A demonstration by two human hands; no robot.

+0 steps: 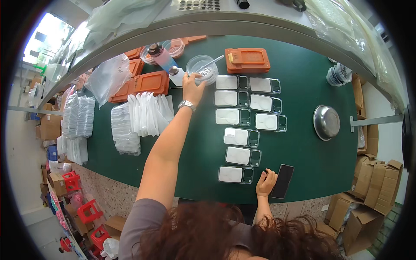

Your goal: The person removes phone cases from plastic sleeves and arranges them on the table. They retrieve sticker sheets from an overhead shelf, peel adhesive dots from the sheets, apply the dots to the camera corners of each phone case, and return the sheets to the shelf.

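My left hand (193, 89) reaches to the near rim of a round clear plastic tub (203, 58). Its thumb and fingers are apart at the rim. Inside the tub are small dark and silvery pieces (207, 73), and a thin white stick (212, 63) leans across it. My right hand (266, 183) lies at the table's near edge with curled fingers; whether they hold anything is hidden. Just right of it lies a dark phone (283, 181). Clear phone cases with white backs, such as the nearest one (230, 174), lie in two columns between my hands.
An orange box (247, 60) stands behind the cases. A pink-blue bottle (162, 58), more orange boxes (151, 82) and stacks of white plastic sleeves (147, 113) fill the left. A steel bowl (326, 122) sits at right. A metal shelf edge (216, 27) spans the far side.
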